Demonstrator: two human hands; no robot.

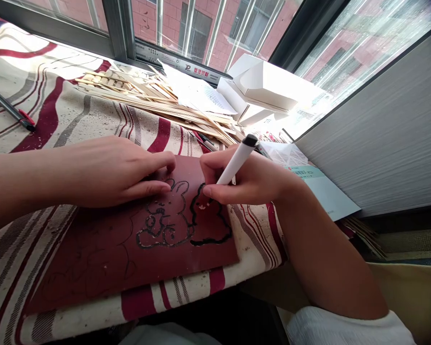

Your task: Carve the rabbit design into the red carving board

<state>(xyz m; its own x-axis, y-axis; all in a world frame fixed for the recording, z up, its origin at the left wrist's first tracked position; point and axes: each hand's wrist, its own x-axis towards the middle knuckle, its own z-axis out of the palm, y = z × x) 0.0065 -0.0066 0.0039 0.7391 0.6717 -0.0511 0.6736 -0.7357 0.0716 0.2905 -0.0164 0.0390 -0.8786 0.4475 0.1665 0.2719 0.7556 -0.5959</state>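
Note:
A reddish-brown board (154, 273) lies flat on the striped cloth. Cartoon outlines are drawn on it: a rabbit-like figure (167, 215) in the middle and a thick black outline (211, 239) at the right. My right hand (251, 177) grips a white marker (237, 160) with a black end, tilted, its lower tip hidden by my fingers over the right-hand figure. My left hand (125, 170) rests on the board's upper part, thumb and index finger apart, with nothing seen in it. Fainter lines run across the board's left side.
Thin wooden sticks (147, 98) and papers (197, 91) are piled by the window. White boxes (262, 86) stand at the back right, above a white and green packet (319, 187). A dark pen (9, 108) lies at far left. The table's front edge is near.

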